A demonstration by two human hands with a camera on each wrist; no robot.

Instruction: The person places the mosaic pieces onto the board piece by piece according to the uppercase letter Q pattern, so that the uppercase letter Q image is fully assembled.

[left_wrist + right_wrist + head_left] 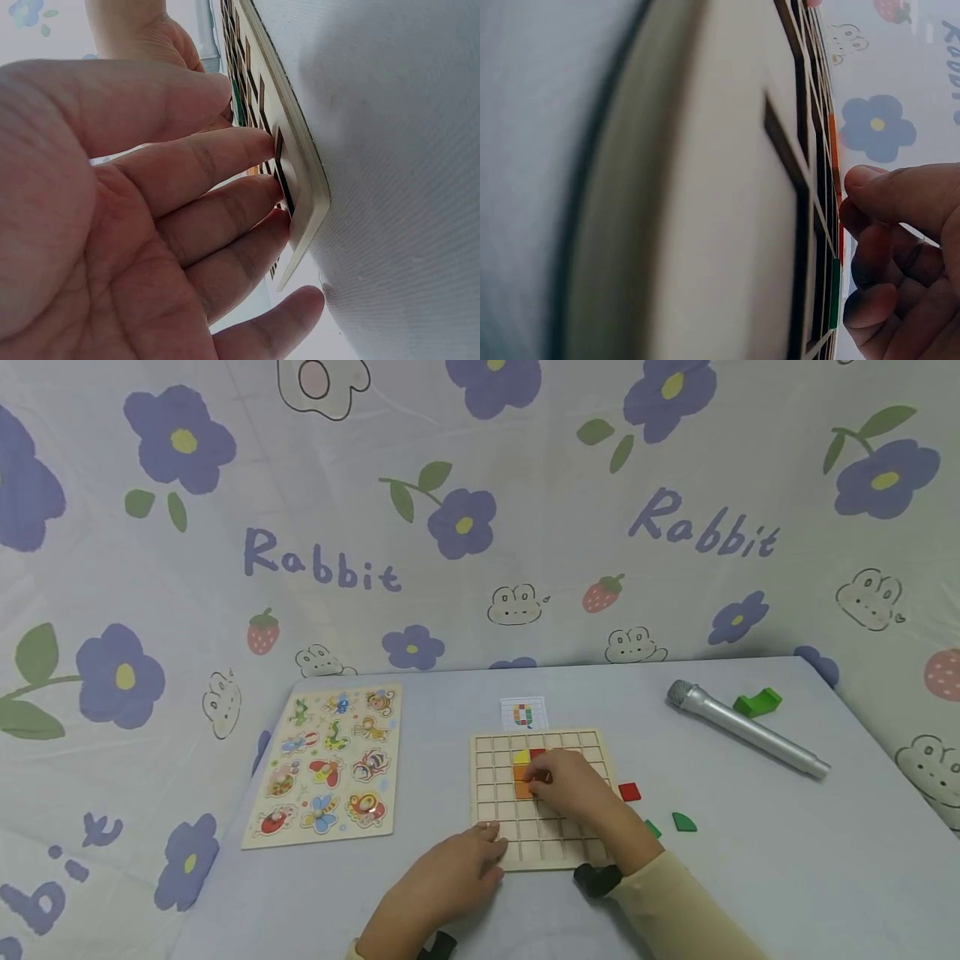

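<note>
A square wooden grid board holds a yellow tile, a red tile and orange tiles. Over these, my right hand has its fingers curled, thumb and index tips close together at the orange tiles. Whether a piece is between those tips is hidden. Close below them, the right wrist view shows a green tile in the board. My left hand rests its fingertips on the board's near left corner, fingers fairly straight. Behind the board lies a small card with a coloured pattern.
Right of the board lie a loose red tile, a green quarter-round piece and another green piece. A silver microphone and a green block are farther back. An insect puzzle board lies at left.
</note>
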